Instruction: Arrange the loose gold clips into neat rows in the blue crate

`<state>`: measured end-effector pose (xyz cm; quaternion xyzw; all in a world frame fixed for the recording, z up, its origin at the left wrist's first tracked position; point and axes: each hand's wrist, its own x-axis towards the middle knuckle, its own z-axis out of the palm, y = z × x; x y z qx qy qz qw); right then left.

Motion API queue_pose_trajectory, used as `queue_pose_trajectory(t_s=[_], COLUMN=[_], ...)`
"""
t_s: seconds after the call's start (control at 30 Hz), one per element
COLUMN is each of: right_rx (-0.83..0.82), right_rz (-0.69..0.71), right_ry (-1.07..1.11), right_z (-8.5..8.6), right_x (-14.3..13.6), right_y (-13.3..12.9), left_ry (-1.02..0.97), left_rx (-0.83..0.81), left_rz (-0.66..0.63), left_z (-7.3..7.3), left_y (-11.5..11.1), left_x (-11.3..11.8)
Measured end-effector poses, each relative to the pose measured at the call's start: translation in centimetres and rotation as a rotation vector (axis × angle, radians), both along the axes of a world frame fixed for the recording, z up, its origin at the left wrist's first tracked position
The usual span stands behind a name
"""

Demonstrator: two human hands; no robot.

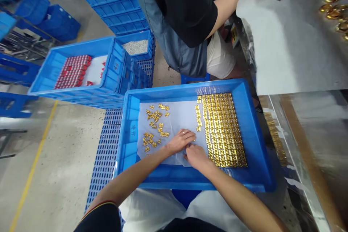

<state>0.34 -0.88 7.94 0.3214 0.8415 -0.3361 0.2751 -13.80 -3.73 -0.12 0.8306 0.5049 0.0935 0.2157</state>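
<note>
Over the white sheet (182, 116) inside a blue plastic tray (132, 116), my left hand (181, 140) and my right hand (196, 155) meet, their fingertips almost touching. The fingers of both are drawn together. A bit of gold shows at the left fingertips; whatever else lies between the hands is hidden. Just right of them, shiny gold-coloured metal pieces (223, 130) stand in tight rows. A shorter line of the same pieces (198, 117) runs along the block's left edge. Loose gold pieces (154, 116) lie scattered on the sheet's left part.
Beyond the tray sits another person (185, 14) in a dark top. To the left, a stacked blue crate (108, 69) holds red pieces (72, 72). At the right is a white-covered table (285, 43) with round gold parts (333, 12). Tall blue crates (114, 3) stand behind.
</note>
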Motion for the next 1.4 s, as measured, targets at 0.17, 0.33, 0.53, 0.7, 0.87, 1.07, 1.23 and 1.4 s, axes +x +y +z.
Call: queue_pose_trajectory(t_s=[0.17,0.33,0.53,0.7,0.87,1.07,1.23,1.4], right_rx=[-0.038,-0.068,-0.084,-0.055,-0.031,-0.026,-0.022,-0.013], right_rz=[0.029,0.074,0.088,0.074,0.050,0.045,0.053,0.069], right_ry=[0.031,0.028,0.011,0.031,0.034,0.015,0.039,0.047], right_z=[0.6,0.9,1.1,0.8,0.7,0.4,0.1,-0.1], right_x=[0.6,0.8,0.6,0.7,0.7,0.7,0.6,0.5], right_y=[-0.6,-0.7,-0.4,-0.4,-0.1,0.1,-0.1,-0.2], left_ry=[0.057,0.039,0.067,0.077,0.021,-0.033,0.146,0.387], left_rx=[0.008,-0.009,-0.036,0.024,0.066,0.040,0.002,-0.049], left_rz=[0.148,0.020,-0.069,0.091,0.225,0.298,0.444,0.672], left_z=[-1.1,-0.7,-0.9,-1.6,-2.2,-1.7,1.0,2.9], left_y=[0.1,0.6,0.9,0.9,1.3,1.7,-0.9,-4.5], left_x=[1.8,2.4,2.8,2.8,3.2,3.3,-2.2,-6.6])
